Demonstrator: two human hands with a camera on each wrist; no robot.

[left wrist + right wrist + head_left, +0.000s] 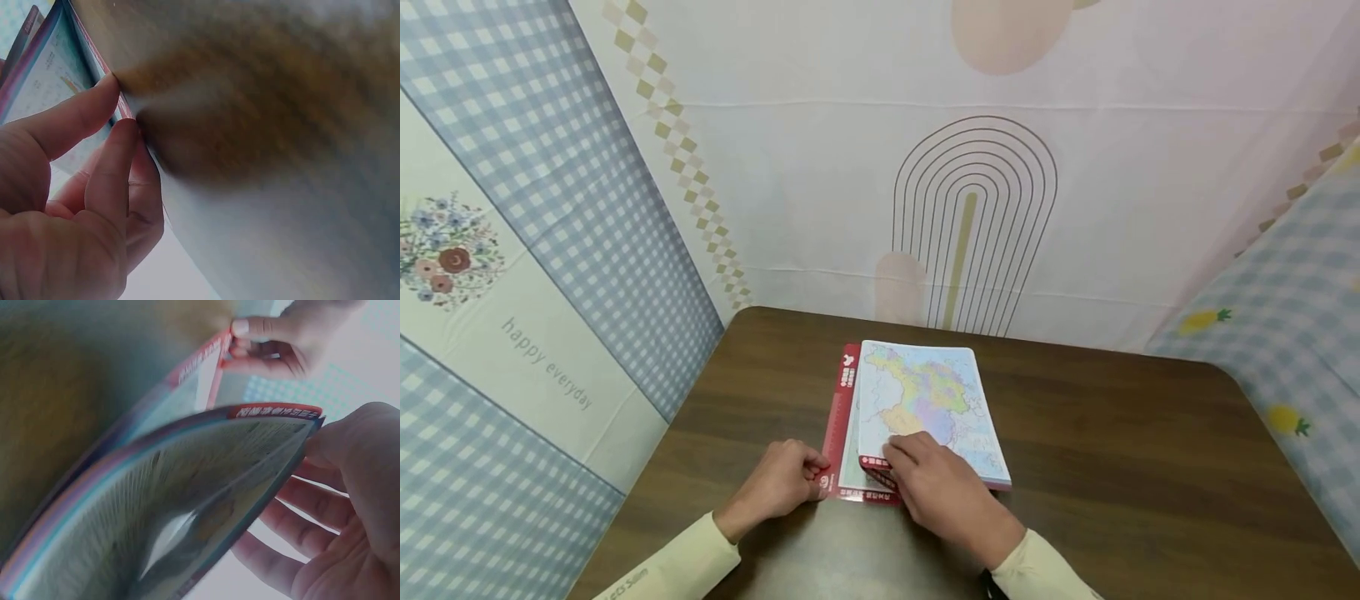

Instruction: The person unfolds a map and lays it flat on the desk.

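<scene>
A stack of colourful map sheets lies near the middle of the table. The lower map sheet (833, 442) has a red left border with white print and a ruler scale. My left hand (782, 479) pinches its near left corner between thumb and fingers; the left wrist view shows the fingertips at the sheet's edge. Shifted to the right on top is the upper map sheet (917, 392), with a pale blue map face. My right hand (943, 492) pinches its near left corner. In the right wrist view that red-edged corner (275, 411) is bent up, apart from the lower sheet.
The dark wooden table (1097, 450) extends to both sides of the sheets. A white patterned cloth (820, 192) hangs behind it, a blue checked cloth (550, 150) on the left and a pale blue cloth (1285, 333) on the right.
</scene>
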